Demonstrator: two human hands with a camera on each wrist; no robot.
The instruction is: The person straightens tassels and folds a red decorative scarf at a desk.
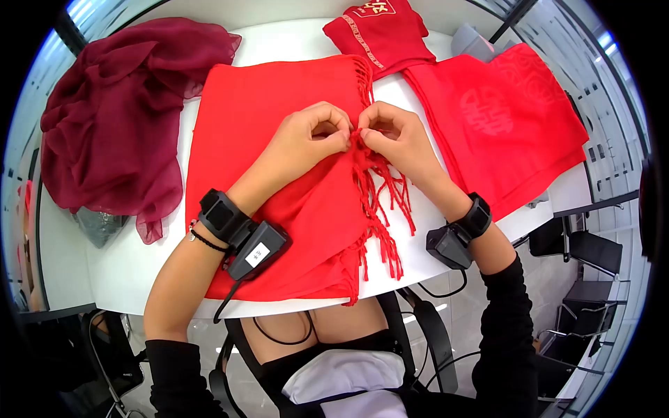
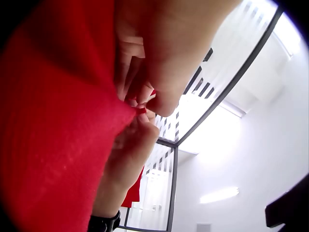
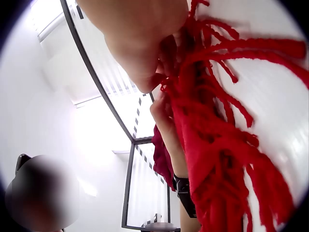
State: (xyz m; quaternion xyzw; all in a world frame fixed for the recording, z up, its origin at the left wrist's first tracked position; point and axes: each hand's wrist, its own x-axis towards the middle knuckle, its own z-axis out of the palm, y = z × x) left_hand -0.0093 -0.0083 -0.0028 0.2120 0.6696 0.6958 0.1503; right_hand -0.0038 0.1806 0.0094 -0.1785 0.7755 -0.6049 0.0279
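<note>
A bright red fringed scarf (image 1: 272,90) lies folded on the white table, with twisted tassels (image 1: 375,209) along its right side. My left hand (image 1: 306,138) pinches the scarf's edge between thumb and fingers, just where the tassels begin. Close against it, my right hand (image 1: 404,139) pinches the fringe at the same spot, with fingers curled. In the left wrist view a lifted fold of red cloth (image 2: 58,130) rises to a point at the fingertips. Loose tassels (image 3: 231,101) hang below the right hand in the right wrist view.
Sheer maroon fabric (image 1: 118,118) is heaped at the left, over a grey plastic-wrapped bundle (image 1: 101,226). Another red cloth (image 1: 488,125) with a tonal emblem lies folded at the right. A darker red bag (image 1: 380,35) with gold print sits at the back. The white table's (image 1: 132,279) front edge is near my lap.
</note>
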